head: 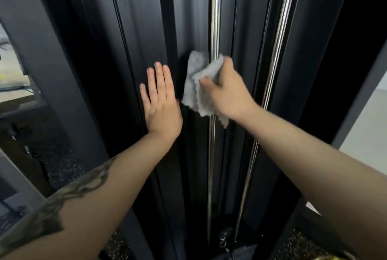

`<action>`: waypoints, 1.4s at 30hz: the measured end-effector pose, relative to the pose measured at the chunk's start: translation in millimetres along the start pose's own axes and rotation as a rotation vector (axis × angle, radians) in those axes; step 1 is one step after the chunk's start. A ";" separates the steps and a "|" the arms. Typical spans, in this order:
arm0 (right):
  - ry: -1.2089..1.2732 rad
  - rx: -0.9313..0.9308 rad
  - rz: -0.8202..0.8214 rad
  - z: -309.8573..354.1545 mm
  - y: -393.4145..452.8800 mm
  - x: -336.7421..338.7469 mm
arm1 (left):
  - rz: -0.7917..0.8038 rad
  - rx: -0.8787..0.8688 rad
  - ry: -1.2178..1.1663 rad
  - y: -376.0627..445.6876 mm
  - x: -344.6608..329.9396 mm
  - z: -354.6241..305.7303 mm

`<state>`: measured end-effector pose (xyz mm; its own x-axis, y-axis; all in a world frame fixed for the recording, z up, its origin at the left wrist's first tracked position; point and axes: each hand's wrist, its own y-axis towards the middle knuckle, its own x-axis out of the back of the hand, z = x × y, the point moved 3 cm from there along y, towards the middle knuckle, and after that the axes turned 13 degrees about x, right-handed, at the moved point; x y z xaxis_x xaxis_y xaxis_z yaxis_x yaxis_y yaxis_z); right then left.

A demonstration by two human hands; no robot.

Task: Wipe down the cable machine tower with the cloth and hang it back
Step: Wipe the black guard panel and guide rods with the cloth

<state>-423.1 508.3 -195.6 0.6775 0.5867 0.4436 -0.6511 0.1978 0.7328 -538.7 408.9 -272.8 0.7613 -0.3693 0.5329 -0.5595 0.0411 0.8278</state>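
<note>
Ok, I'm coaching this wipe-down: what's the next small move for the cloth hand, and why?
Probably slide the right hand down the chrome rod. It grips the grey cloth bunched against that rod about mid-height, with bare rod showing below, while the left hand rests flat on the black tower panel.

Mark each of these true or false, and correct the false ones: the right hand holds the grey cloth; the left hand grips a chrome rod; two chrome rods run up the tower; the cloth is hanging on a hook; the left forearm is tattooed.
1. The right hand holds the crumpled grey cloth. True.
2. The left hand grips a chrome rod. False: it lies flat, fingers straight, on the black metal tower panel.
3. Two shiny chrome rods, the left chrome rod and the right chrome rod, run up the tower. True.
4. The cloth hangs on a hook. False: it is in the right hand, against the left chrome rod.
5. The left forearm is tattooed. True.
</note>
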 end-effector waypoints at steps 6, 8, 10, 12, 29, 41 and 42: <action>-0.031 -0.252 -0.085 -56.8 -124.8 -77.0 | -0.057 -0.029 0.026 0.1 -2.1 0.2; 0.028 -0.418 0.010 -81.8 -157.4 -94.3 | -0.068 -0.046 0.022 0.9 -3.2 0.1; 0.050 -0.407 0.067 -87.7 -145.1 -90.2 | -0.061 -0.047 -0.007 -0.1 -2.8 0.7; 0.049 -0.315 0.047 -75.3 -114.6 -74.4 | 0.001 -0.046 -0.093 -5.5 -4.4 1.6; -0.099 -0.388 0.193 -93.0 -141.5 -75.7 | -0.079 -0.041 0.040 -35.3 -29.9 11.1; 0.078 -0.402 0.016 -77.8 -131.0 -80.9 | 0.001 0.000 -0.260 -28.2 -14.5 13.1; 0.092 -0.335 -0.024 -66.5 -109.5 -69.1 | 0.000 0.032 -0.284 -23.4 -10.8 11.6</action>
<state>-421.4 498.4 -340.9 0.6702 0.6439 0.3692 -0.7220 0.4502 0.5254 -537.6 401.2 -300.0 0.6417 -0.6148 0.4586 -0.5728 0.0134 0.8196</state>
